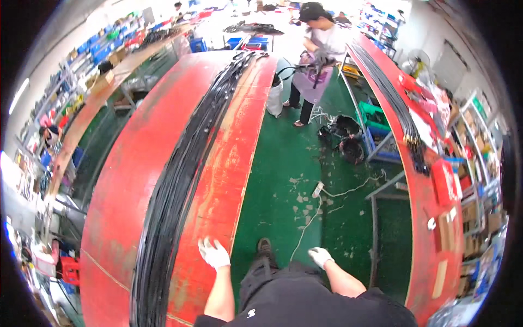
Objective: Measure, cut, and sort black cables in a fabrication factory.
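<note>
My left hand (213, 253), in a white glove, rests with fingers spread on the near edge of a long red workbench (229, 163). A thick bundle of long black cables (180, 174) runs the length of that bench, to the left of the hand and apart from it. My right hand (319, 256), also in a white glove, hangs free over the green floor (283, 163) with its fingers loosely curled and nothing in it. My dark shoe (265, 245) shows between the two hands.
A second red bench (419, 218) with black cables (397, 109) stands to the right. A white power strip and cord (317, 189) lie on the floor. Another person (318, 54) stands farther along the aisle holding cables. Blue crates and shelves line the sides.
</note>
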A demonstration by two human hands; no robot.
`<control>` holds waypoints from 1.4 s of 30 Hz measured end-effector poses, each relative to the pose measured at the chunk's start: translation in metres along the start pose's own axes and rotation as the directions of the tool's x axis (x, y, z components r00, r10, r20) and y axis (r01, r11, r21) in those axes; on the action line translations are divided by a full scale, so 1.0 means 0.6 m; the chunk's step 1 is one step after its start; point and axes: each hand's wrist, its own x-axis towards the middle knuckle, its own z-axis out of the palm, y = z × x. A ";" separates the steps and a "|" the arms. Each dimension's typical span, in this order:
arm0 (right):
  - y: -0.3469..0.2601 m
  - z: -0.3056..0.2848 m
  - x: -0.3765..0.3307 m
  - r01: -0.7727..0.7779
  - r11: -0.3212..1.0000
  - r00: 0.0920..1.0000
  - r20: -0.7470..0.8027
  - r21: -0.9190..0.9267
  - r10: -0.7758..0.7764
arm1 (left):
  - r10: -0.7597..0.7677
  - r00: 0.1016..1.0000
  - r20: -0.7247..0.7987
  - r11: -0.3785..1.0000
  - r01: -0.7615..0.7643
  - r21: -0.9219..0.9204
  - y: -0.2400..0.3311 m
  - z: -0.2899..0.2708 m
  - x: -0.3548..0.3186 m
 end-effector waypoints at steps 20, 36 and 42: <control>-0.654 -0.702 0.880 0.471 0.858 0.730 -0.637 0.204 -0.249 | -0.245 0.964 -0.100 0.938 0.262 0.228 0.374 0.298 0.219; -0.979 -0.857 1.026 0.215 0.268 0.665 0.060 0.939 -0.745 | 0.000 0.938 0.346 0.944 0.114 -0.309 0.898 0.439 0.497; -0.988 -0.803 0.913 -0.075 0.384 0.739 0.310 0.920 -0.598 | 0.330 0.860 0.389 0.781 -0.018 -0.624 1.116 0.493 0.568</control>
